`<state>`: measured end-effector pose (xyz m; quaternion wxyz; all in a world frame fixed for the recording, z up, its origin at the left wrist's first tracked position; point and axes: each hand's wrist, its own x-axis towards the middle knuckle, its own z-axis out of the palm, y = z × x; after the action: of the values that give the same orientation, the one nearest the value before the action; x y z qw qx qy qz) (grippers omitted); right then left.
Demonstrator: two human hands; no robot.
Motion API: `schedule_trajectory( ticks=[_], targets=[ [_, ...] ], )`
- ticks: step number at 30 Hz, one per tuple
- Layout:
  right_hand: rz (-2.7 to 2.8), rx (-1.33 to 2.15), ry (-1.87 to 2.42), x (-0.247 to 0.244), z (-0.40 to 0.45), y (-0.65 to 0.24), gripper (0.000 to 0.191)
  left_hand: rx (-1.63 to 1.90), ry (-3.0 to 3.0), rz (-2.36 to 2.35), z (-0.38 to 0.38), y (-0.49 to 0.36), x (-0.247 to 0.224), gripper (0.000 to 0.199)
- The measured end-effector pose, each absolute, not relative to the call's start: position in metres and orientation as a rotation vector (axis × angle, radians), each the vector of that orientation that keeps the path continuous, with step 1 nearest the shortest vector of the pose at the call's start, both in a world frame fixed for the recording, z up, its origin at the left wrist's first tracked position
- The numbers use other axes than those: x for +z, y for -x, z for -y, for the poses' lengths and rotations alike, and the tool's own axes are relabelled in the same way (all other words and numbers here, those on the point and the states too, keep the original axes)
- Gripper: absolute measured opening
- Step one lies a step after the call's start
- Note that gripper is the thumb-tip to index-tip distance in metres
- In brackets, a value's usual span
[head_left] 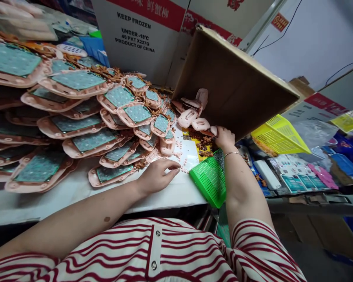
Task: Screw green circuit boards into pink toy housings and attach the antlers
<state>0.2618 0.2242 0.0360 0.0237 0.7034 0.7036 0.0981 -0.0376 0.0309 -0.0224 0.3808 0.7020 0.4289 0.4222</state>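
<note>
My left hand point(157, 177) hovers low over the white table point(170, 192), thumb and fingertips drawn together beside scattered small pink pieces point(178, 154). Whatever the pinch may hold is too small to make out. At the mouth of an open cardboard box point(238, 78), my right hand point(225, 139) has its fingers closed on the end of a pink plastic casing point(213, 130). More pink casings point(200, 124) lie just left of it. Below that hand is a green perforated basket point(207, 176) with dark small parts in it, partly hidden by my forearm.
Stacked pink casings with teal circuit boards point(79, 81) fill the left side. Brown curled parts point(206, 145) lie on a yellow surface by the box. A yellow basket point(279, 135) and printed sheets point(297, 172) are at right. Large printed cartons point(141, 35) stand behind.
</note>
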Motion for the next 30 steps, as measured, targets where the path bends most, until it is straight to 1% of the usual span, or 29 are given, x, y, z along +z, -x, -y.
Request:
schedule_trajectory(
  ticks=[2, 4, 10, 12, 14, 16, 19, 22, 24, 27, 30],
  targets=[
    [-2.207, 0.358, -2.144, 0.039, -0.223, -0.260, 0.045, 1.068, -1.779, -1.103, -0.033, 0.038, -0.022, 0.024],
    [-2.223, 0.419, -2.144, 0.048, -0.221, -0.261, 0.040, 1.079, -1.750, -1.110, -0.035, 0.040, -0.021, 0.023],
    [-2.263, 0.571, -2.283, 0.087, -0.209, -0.269, 0.044, 1.101, -1.659, -1.096, -0.038, 0.040, -0.022, 0.025],
    [-2.425, 0.564, -2.417, 0.097, -0.204, -0.268, 0.041, 1.139, -1.611, -1.099, -0.039, 0.039, -0.024, 0.026],
    [-2.733, 0.445, -2.550, 0.104, -0.197, -0.263, 0.035, 1.196, -1.528, -1.096, -0.042, 0.038, -0.026, 0.025],
    [-3.068, 0.166, -2.595, 0.110, -0.184, -0.252, 0.031, 1.235, -1.427, -1.065, -0.045, 0.038, -0.026, 0.024],
    [-3.384, -0.536, -2.498, 0.115, -0.154, -0.224, 0.028, 1.193, -1.174, -0.994, -0.050, 0.042, -0.024, 0.030],
    [-3.404, -1.272, -2.286, 0.113, -0.119, -0.191, 0.027, 1.180, -0.838, -0.910, -0.054, 0.047, -0.020, 0.042],
    [-3.323, -1.627, -2.155, 0.106, -0.099, -0.173, 0.027, 1.275, -0.698, -0.824, -0.057, 0.052, -0.017, 0.043],
    [-3.155, -1.969, -1.908, 0.091, -0.079, -0.150, 0.029, 1.357, -0.640, -0.685, -0.058, 0.059, -0.012, 0.040],
    [-2.984, -2.164, -1.710, 0.072, -0.069, -0.129, 0.031, 1.271, -0.705, -0.534, -0.055, 0.065, -0.009, 0.047]
  ],
)
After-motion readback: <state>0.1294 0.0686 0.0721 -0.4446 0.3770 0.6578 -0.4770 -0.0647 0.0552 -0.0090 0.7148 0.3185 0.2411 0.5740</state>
